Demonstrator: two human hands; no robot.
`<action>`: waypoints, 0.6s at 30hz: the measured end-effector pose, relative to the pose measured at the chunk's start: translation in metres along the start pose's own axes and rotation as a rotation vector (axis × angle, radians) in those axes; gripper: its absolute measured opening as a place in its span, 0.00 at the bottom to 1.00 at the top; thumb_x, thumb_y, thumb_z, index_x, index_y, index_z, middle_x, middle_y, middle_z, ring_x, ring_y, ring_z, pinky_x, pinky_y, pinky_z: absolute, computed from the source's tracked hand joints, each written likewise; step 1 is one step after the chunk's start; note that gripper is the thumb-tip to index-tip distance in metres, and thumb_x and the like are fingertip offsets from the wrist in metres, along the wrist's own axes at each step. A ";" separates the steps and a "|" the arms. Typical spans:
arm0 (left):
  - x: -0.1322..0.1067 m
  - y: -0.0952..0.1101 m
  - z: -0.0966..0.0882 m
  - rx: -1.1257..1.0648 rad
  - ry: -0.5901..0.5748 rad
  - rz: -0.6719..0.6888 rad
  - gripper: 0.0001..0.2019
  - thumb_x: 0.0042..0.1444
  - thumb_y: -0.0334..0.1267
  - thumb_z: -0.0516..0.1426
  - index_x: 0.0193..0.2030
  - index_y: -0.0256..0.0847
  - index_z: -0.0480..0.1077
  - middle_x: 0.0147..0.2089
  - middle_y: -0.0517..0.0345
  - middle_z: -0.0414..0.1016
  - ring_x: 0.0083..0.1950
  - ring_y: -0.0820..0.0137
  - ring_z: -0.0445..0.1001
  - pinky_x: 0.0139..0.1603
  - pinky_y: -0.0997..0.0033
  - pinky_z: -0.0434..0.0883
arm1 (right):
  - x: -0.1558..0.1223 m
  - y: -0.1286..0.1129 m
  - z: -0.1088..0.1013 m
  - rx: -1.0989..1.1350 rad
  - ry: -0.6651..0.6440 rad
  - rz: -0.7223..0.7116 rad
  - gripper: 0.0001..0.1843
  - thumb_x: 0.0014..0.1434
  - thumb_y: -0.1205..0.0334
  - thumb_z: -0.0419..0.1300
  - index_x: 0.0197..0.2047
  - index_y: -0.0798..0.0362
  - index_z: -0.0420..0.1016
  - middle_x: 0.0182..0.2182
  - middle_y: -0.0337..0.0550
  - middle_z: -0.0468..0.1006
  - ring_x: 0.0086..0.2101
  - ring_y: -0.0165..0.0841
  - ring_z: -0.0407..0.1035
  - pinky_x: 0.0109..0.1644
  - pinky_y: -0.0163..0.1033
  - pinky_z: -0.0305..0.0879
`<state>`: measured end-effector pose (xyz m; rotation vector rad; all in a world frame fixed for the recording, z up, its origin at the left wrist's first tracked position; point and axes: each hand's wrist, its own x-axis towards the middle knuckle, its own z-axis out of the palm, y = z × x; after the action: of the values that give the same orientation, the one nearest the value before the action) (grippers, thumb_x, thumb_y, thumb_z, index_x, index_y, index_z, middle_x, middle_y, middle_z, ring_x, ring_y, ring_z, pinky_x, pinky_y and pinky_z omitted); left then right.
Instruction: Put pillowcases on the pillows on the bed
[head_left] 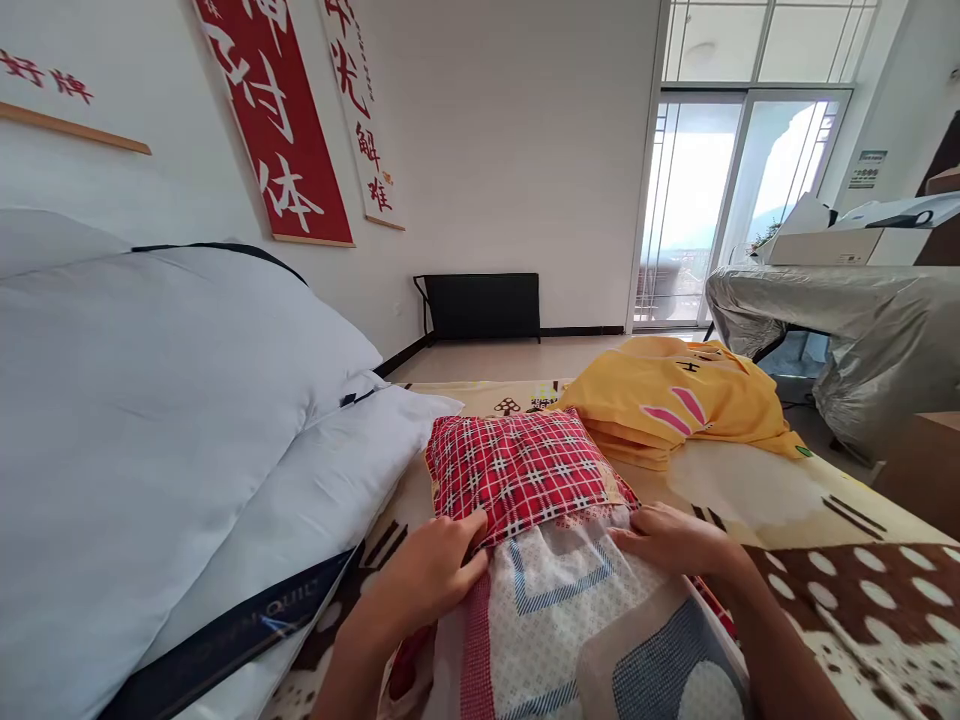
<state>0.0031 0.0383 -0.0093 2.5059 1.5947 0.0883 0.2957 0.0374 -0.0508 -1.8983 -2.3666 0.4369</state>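
A red plaid pillow [517,470] lies on the bed in front of me, its near end meeting a white patterned pillowcase [562,600] with blue and grey shapes. At the left side of that seam, my left hand [450,560] is closed on the edge of the cloth, thumb on top. My right hand [675,535] pinches the cloth at the right side of the same seam. Gathers show in the white fabric between the two hands. Some fingertips are hidden in the folds, so how the two layers overlap there is unclear.
Large white stuffed bedding [187,400] with a dark band fills the left side. A yellow cloth [675,400] lies beyond the pillow on the patterned bed sheet [847,590]. At the right stands a silver-covered table [840,300] bearing boxes. A black folded panel [484,305] leans against the far wall.
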 end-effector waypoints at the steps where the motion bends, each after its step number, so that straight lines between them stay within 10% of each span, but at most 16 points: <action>1: 0.000 -0.001 0.000 0.024 0.007 -0.024 0.06 0.57 0.37 0.46 0.31 0.41 0.60 0.30 0.55 0.71 0.32 0.65 0.70 0.30 0.69 0.58 | -0.001 -0.007 0.001 0.028 -0.005 -0.067 0.31 0.62 0.39 0.42 0.32 0.55 0.74 0.31 0.51 0.75 0.35 0.40 0.70 0.40 0.41 0.62; 6: 0.012 -0.006 0.007 0.072 0.227 -0.085 0.09 0.55 0.30 0.47 0.41 0.41 0.63 0.40 0.52 0.74 0.40 0.61 0.73 0.36 0.66 0.63 | -0.016 -0.047 0.004 0.251 0.048 -0.429 0.46 0.46 0.38 0.61 0.61 0.57 0.58 0.56 0.54 0.65 0.55 0.44 0.60 0.59 0.44 0.54; 18: 0.031 0.007 0.033 0.004 0.598 0.337 0.12 0.63 0.33 0.46 0.43 0.41 0.70 0.36 0.56 0.71 0.37 0.70 0.69 0.37 0.72 0.65 | -0.012 -0.100 0.049 0.044 0.350 -0.600 0.45 0.43 0.61 0.57 0.65 0.62 0.50 0.62 0.60 0.55 0.61 0.46 0.47 0.66 0.49 0.41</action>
<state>0.0270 0.0598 -0.0422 2.8922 1.2931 0.9529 0.1926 -0.0023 -0.0697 -1.0451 -2.4781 0.0916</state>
